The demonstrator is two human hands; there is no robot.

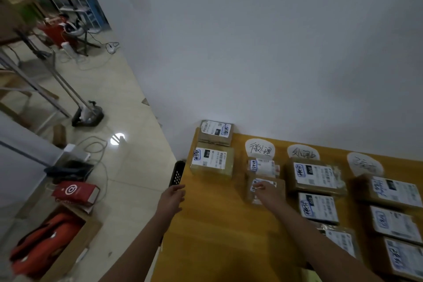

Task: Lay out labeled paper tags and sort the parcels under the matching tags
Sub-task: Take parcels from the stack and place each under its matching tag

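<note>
A long yellow wooden table (217,236) stands against a plain white wall (251,52), its left edge bordering open tiled floor (128,190) and its near-left surface bare. About ten brown cardboard parcels with white shipping labels lie in four columns: two at the far left (211,163), two in the second column and three or more in each of the two at right, running out of view. Three rounded white paper tags with handwritten characters (259,149) head the three right columns, against the wall. The right hand (266,191) rests fingers-down on the second column's nearer small parcel (265,186). The left hand (172,197), loosely open and empty, hovers at the table's left edge beside a black perforated object (177,173).
</note>
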